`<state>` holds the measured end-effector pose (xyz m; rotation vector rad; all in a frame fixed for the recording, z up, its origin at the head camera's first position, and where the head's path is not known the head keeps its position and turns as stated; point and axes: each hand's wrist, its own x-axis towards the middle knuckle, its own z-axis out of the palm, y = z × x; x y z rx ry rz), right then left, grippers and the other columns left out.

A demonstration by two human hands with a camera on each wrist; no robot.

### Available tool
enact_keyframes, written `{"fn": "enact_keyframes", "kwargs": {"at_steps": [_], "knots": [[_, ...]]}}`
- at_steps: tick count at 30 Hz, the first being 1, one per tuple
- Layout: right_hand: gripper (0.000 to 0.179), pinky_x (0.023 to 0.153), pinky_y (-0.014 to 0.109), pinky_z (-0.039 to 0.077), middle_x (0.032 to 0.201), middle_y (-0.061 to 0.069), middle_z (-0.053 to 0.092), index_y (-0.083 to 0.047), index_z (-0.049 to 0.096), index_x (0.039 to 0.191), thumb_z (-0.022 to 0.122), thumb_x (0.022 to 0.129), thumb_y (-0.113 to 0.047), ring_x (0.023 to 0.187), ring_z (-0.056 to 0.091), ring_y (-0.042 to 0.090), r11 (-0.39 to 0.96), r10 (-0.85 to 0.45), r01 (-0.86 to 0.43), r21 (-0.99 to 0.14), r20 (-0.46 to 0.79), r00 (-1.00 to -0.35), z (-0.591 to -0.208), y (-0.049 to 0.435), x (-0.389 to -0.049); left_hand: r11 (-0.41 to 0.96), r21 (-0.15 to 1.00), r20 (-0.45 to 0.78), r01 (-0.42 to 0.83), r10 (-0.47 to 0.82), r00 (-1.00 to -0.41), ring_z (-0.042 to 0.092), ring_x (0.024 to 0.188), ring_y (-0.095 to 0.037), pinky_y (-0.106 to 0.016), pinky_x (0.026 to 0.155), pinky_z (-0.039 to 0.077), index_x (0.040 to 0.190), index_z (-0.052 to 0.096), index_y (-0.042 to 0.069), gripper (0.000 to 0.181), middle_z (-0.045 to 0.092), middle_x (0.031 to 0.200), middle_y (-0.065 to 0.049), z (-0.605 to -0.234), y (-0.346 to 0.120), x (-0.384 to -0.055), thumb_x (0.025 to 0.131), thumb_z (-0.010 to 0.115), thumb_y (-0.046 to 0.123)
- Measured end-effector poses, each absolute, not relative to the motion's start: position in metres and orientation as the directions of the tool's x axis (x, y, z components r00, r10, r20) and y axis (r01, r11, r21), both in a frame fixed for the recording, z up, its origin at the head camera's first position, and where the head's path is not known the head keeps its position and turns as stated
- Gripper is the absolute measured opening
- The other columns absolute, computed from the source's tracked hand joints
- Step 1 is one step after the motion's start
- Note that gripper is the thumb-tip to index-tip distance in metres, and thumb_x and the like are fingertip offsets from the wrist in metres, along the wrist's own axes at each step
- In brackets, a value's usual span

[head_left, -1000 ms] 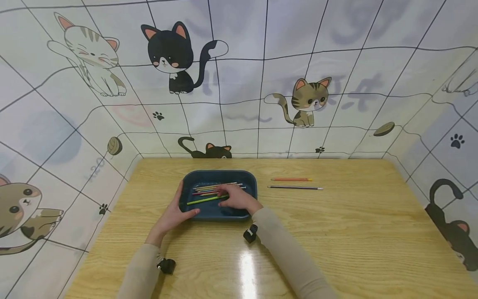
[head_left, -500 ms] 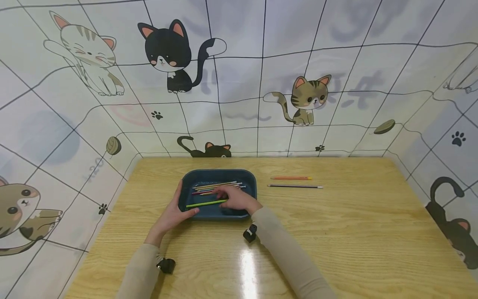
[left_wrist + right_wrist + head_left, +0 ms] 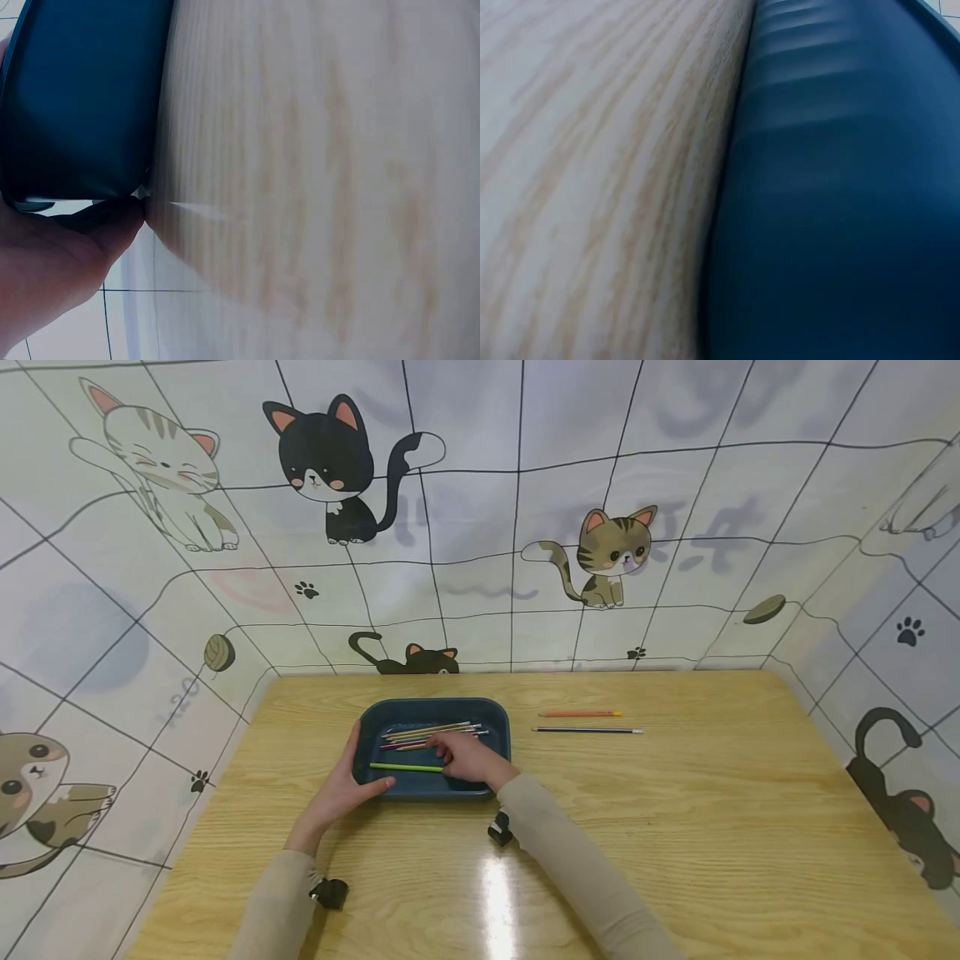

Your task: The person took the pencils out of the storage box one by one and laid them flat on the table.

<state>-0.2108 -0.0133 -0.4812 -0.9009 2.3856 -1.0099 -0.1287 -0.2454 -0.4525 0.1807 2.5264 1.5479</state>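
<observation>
A dark blue tray [image 3: 408,787] on the wooden table holds several pencils [image 3: 427,729] in a loose bundle, with a green pencil [image 3: 405,767] lying apart in front of them. My left hand [image 3: 345,789] grips the tray's left end, thumb over the front rim and fingers along the outer side. In the left wrist view this hand [image 3: 60,255] is against the tray's corner. Inside the tray is my right hand [image 3: 468,756], its index finger by the bundle and its thumb by the green pencil, whose right end it covers. Only tray wall [image 3: 840,195] and table show in the right wrist view.
Right of the tray, an orange pencil [image 3: 581,713] and a dark pencil [image 3: 588,730] lie side by side on the table [image 3: 675,810]. A white cloth with printed cats [image 3: 480,535] hangs behind and along both sides.
The green pencil's right end has swung toward the front of the tray, away from the bundle, so it lies nearly level. The right hand has shifted slightly; the left hand keeps its hold.
</observation>
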Motion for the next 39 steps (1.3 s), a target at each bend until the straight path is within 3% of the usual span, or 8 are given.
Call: {"fn": "enact_keyframes", "kwargs": {"at_steps": [5,14,23,29,35,39], "knots": [[0.048,0.078,0.030,0.049,0.102,0.011,0.061,0.000,0.056,0.128,0.068,0.083,0.009,0.088,0.058,0.019,0.526,-0.691,-0.404,-0.748,-0.099,-0.716,-0.480,-0.014,-0.212,0.451,0.893,-0.090,0.005,0.189,-0.978,-0.002,0.142,-0.044,-0.063,0.108,0.009,0.154,-0.007,0.007,0.107,-0.006,0.158,-0.024,-0.453,-0.247,-0.128,0.086,0.075,0.015],[0.046,0.073,0.027,0.051,0.097,0.006,0.067,-0.001,0.057,0.129,0.065,0.085,0.008,0.086,0.064,0.015,0.449,-0.703,-0.278,-0.849,-0.144,-0.696,-0.482,-0.014,-0.213,0.453,0.891,-0.092,0.006,0.193,-0.977,-0.003,0.142,-0.044,-0.063,0.108,0.010,0.154,-0.008,0.008,0.107,-0.007,0.158,-0.024,-0.453,-0.248,-0.129,0.086,0.073,0.014],[0.029,0.078,0.029,0.050,0.107,0.007,0.066,-0.003,0.065,0.120,0.060,0.091,-0.001,0.095,0.063,0.017,0.407,-0.727,-0.339,-0.848,-0.077,-0.682,-0.480,-0.012,-0.213,0.450,0.893,-0.095,0.003,0.195,-0.976,-0.004,0.142,-0.044,-0.063,0.108,0.008,0.154,-0.009,0.009,0.106,-0.008,0.158,-0.023,-0.452,-0.250,-0.130,0.087,0.073,0.015],[0.027,0.077,0.026,0.048,0.107,0.007,0.067,-0.002,0.067,0.116,0.056,0.092,-0.002,0.089,0.062,0.015,0.374,-0.709,-0.402,-0.835,0.022,-0.705,-0.480,-0.011,-0.214,0.463,0.886,-0.086,0.013,0.192,-0.978,-0.002,0.142,-0.045,-0.063,0.108,0.009,0.154,-0.008,0.007,0.106,-0.007,0.158,-0.024,-0.451,-0.248,-0.129,0.087,0.073,0.014],[0.024,0.076,0.027,0.047,0.100,0.004,0.066,-0.004,0.069,0.113,0.055,0.092,-0.002,0.085,0.058,0.013,0.364,-0.656,-0.378,-0.851,0.054,-0.753,-0.478,-0.007,-0.215,0.474,0.880,-0.088,0.012,0.187,-0.978,-0.001,0.142,-0.045,-0.063,0.108,0.009,0.154,-0.006,0.004,0.105,-0.005,0.158,-0.024,-0.454,-0.247,-0.131,0.086,0.074,0.014],[0.024,0.077,0.028,0.047,0.101,0.003,0.066,-0.006,0.069,0.113,0.055,0.093,-0.004,0.087,0.058,0.014,0.365,-0.636,-0.363,-0.857,0.055,-0.769,-0.477,-0.005,-0.214,0.478,0.878,-0.077,0.021,0.185,-0.980,-0.001,0.143,-0.042,-0.063,0.109,0.009,0.155,-0.007,0.012,0.108,-0.005,0.159,-0.019,-0.474,-0.255,-0.138,0.085,0.076,0.018]]}}
